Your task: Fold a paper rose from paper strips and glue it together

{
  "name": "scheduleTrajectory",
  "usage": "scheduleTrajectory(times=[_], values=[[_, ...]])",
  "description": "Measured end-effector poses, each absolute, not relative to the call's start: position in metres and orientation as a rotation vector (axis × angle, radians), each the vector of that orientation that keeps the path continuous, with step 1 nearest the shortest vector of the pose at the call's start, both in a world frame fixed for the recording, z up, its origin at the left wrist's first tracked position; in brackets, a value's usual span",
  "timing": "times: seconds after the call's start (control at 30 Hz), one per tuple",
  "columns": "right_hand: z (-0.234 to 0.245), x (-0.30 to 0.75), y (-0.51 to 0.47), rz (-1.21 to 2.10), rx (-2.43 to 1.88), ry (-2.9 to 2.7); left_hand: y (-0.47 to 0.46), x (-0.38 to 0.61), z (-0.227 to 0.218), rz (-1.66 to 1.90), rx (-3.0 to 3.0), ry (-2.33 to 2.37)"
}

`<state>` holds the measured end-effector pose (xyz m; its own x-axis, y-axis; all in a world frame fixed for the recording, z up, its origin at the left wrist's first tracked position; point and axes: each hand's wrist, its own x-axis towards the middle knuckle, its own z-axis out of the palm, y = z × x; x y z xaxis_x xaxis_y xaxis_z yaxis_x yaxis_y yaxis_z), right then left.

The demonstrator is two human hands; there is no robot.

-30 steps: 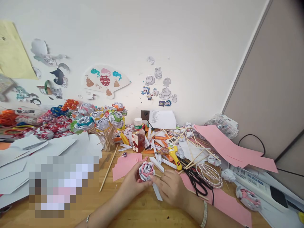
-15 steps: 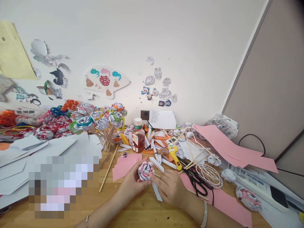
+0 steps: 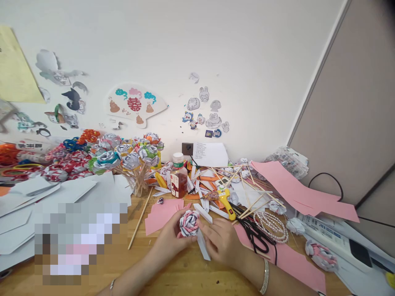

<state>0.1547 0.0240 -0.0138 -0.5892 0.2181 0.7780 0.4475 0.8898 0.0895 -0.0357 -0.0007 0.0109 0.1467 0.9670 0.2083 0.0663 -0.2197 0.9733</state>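
A rolled paper flower (image 3: 189,223) in white, pink and grey rests in my left hand (image 3: 173,236), whose fingers and thumb wrap its left side and underside. Close against the flower's right side is my right hand (image 3: 224,242), its fingers curled and closed around a thin wooden stick (image 3: 258,253). Most of that stick is hidden by the hand; a length shows beyond the wrist, and whether it enters the flower is not visible. Below the flower, between the hands, a folded white paper strip (image 3: 203,246) lies on the wooden table (image 3: 179,273).
A yellow glue gun (image 3: 227,204) lies beyond my right hand, near black cords and a pearl string (image 3: 271,227). Behind the hands stands a bottle (image 3: 178,181). Finished paper flowers (image 3: 132,160) on sticks stand back left; white sheets (image 3: 70,191) and pink paper (image 3: 302,263) spread sideways.
The flower has turned slightly in my left hand. My right fingers have shifted a little at its right side, covering the stick piece seen there before. The view has moved slightly.
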Motion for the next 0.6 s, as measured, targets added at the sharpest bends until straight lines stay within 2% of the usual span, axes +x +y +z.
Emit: scheduleTrajectory(times=[0.33, 0.6], values=[[-0.0115, 0.1535, 0.0215, -0.409, -0.457, -2.256, -0.003, -0.0358, 0.007, 1.185, 1.665, 1.143], [-0.0142, 0.1553, 0.0239, -0.307, -0.454, -2.234, -0.0038, -0.0348, 0.0069, 1.163, 1.662, 1.147]])
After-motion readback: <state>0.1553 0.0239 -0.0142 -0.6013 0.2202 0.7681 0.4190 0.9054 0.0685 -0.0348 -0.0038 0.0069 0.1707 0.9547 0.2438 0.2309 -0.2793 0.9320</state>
